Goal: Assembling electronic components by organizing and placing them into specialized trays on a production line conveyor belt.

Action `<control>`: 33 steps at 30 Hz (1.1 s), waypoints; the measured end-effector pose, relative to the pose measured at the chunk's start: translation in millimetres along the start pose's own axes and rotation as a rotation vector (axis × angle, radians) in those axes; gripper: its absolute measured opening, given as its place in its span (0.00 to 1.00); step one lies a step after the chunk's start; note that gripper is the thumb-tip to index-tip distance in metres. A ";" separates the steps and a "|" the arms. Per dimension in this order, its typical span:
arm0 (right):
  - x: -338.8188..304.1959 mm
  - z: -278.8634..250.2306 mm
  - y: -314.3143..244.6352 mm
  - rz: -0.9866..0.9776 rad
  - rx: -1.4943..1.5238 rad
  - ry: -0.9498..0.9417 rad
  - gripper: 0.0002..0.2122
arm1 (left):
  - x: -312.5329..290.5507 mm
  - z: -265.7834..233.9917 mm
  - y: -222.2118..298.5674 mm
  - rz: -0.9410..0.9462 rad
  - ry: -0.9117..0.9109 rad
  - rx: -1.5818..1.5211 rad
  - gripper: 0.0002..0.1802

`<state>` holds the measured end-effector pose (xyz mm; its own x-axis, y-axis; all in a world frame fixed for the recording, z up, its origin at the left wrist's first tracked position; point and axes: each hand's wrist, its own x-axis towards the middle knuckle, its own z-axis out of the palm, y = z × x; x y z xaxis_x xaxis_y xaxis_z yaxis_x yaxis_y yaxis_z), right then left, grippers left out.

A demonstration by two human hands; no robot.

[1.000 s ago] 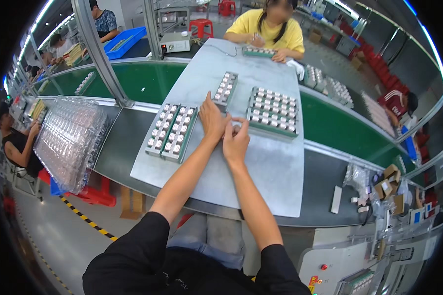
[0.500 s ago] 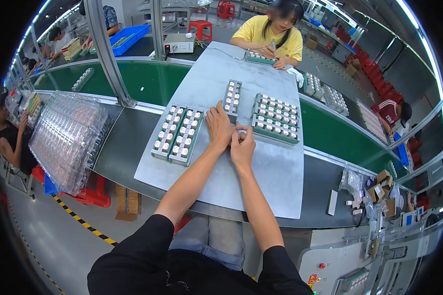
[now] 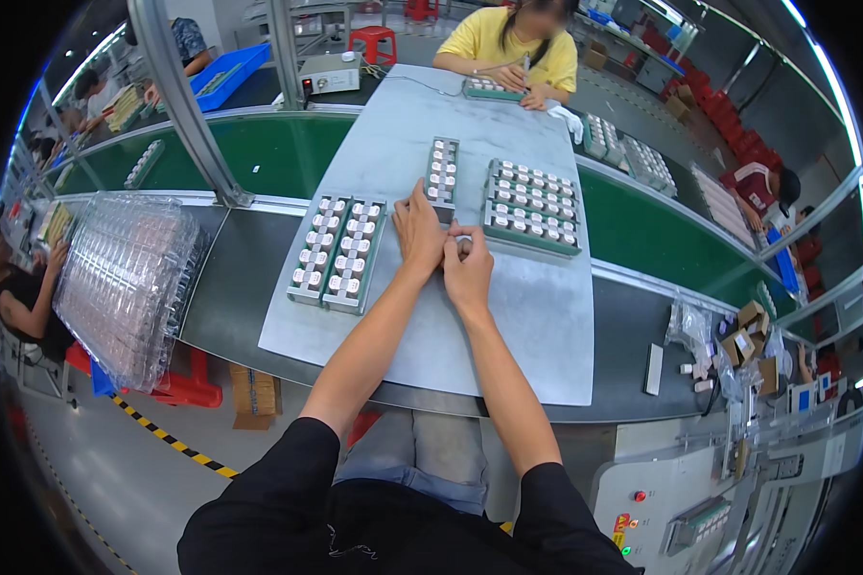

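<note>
A narrow green tray (image 3: 442, 171) of white-topped cylinders in two rows lies lengthwise in the middle of the grey board (image 3: 412, 345). My left hand (image 3: 420, 232) grips its near end, fingers along the left side. Close beside it, my right hand (image 3: 469, 266) has its fingers curled and pinched at that same end; what they hold is hidden. To the left, two similar filled trays (image 3: 337, 251) lie side by side. On the right is a wider group of filled trays (image 3: 532, 207), with several rows of the same cylinders.
Across the board, a person in a yellow top (image 3: 508, 53) works on another filled tray (image 3: 492, 88) with a pen-like tool. A green conveyor belt (image 3: 288, 153) runs behind the board. Stacked clear plastic trays (image 3: 125, 283) stand at left; cartons and plastic bags (image 3: 743, 345) lie at right.
The whole view has shifted slightly, so the trays and board appear higher. Both my hands stay at the near end of the middle tray, with the right fingers still pinched.
</note>
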<state>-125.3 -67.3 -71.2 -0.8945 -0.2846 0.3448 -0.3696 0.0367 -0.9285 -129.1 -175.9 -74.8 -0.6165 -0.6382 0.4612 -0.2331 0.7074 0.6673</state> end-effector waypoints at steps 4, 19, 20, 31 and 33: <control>0.0 -0.5 -5.0 0.030 0.015 -0.017 0.04 | 1.6 -0.1 -1.3 -0.006 0.022 0.006 0.54; 0.6 -3.8 -6.9 0.019 0.002 -0.033 0.04 | 1.7 0.5 -1.6 -0.020 0.020 -0.043 0.50; 0.3 -3.6 -7.4 0.023 0.003 -0.036 0.04 | 1.5 0.4 -2.2 -0.019 0.018 -0.042 0.50; 2.1 -4.1 -5.8 0.024 -0.004 -0.040 0.05 | 2.3 4.2 -4.6 -0.004 0.025 -0.026 0.49; 3.3 -3.7 -6.3 0.024 -0.004 -0.040 0.05 | 3.5 4.6 -4.5 -0.003 0.029 -0.029 0.49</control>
<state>-126.9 -64.9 -63.7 -0.8924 -0.3215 0.3165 -0.3491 0.0478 -0.9359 -133.7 -179.9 -78.9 -0.5933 -0.6493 0.4757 -0.2125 0.6964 0.6855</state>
